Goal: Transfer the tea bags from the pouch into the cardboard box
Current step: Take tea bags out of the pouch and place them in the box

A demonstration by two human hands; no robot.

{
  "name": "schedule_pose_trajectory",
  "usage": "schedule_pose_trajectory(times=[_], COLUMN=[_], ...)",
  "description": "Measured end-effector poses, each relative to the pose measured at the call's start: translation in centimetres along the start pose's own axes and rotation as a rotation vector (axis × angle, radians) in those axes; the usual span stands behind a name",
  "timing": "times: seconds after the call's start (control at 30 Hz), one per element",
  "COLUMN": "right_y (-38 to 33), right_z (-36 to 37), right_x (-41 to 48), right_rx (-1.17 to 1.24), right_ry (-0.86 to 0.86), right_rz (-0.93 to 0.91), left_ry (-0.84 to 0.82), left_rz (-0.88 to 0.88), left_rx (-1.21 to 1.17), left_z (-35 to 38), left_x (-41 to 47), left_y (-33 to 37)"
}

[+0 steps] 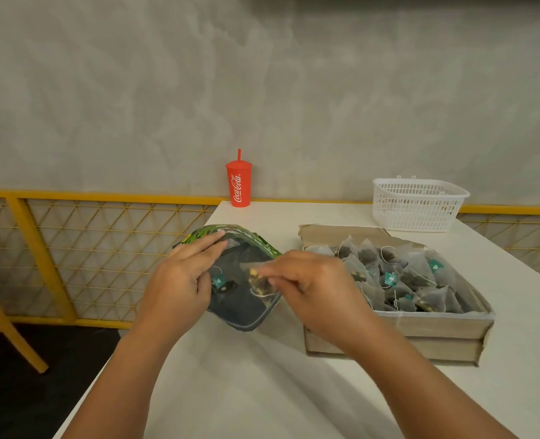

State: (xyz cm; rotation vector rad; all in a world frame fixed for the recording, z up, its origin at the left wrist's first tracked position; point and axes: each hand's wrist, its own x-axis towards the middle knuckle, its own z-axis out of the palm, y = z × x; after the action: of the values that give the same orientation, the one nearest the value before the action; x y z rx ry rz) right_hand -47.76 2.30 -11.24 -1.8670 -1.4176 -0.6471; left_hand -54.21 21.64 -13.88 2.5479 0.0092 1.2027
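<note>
Seemingly well along, judging from the head view: the cardboard box (395, 324) already holds a heap of pyramid tea bags (398, 277). The left hand (180, 280) grips the green pouch (246, 315) by its rim, holding it open. The right hand (313, 286) pinches one tea bag (260, 283) at the mouth — at least one more remains inside.

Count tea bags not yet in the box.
2. One tea bag pinched in the right hand over the pouch; one, teal-tagged, inside the pouch by the left hand. More may be hidden inside.

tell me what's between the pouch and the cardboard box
Head view: the right hand, pinching a tea bag, hangs between pouch and cardboard box over bare table.
</note>
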Motion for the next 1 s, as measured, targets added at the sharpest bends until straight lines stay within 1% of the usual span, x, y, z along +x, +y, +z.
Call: schedule_pose_trajectory(times=[0.07,0.3,0.4,0.47,0.6,0.7,0.8,0.87,0.93,0.97,1.0], right_y=[0.4,3.2,4.4,5.3,7.2,8.3,9.4,10.4,11.4,11.7,11.8], right_z=[-1.7,-7.9,-9.9,-10.8,-11.4,-11.2,-10.0,-9.0,-8.1,-7.8,-7.7], right_x=[-0.1,-0.3,-0.6,-0.8,-1.4,-1.6,-1.6,-1.7,-2.2,-2.5,-2.7], right_rx=[0.033,0.089,0.053,-0.001,-0.092,-0.141,-0.197,-0.255,-0.325,-0.34,-0.341], right_ry=[0.101,0.322,0.432,0.463,0.461,0.415,0.315,0.142,-0.13,-0.224,-0.253], right_rz=[0.06,0.377,0.458,0.503,0.578,0.618,0.655,0.704,0.755,0.764,0.77], left_ry=[-0.002,-0.048,-0.071,-0.086,-0.104,-0.106,-0.108,-0.107,-0.104,-0.104,-0.105], left_rz=[-0.005,-0.059,-0.064,-0.069,-0.081,-0.099,-0.101,-0.099,-0.093,-0.09,-0.088], left_rx=[-0.01,-0.057,-0.065,-0.067,-0.072,-0.077,-0.077,-0.074,-0.074,-0.079,-0.085], left_z=[0.0,0.1,0.2,0.2,0.3,0.4,0.3,0.3,0.2,0.1,0.1], left_x=[0.0,0.3,0.4,0.5,0.7,0.8,0.8,0.8,0.8,0.8,0.8], left_y=[0.1,0.8,1.2,1.4,1.7,2.0,2.1,2.2,2.2,2.1,2.0])
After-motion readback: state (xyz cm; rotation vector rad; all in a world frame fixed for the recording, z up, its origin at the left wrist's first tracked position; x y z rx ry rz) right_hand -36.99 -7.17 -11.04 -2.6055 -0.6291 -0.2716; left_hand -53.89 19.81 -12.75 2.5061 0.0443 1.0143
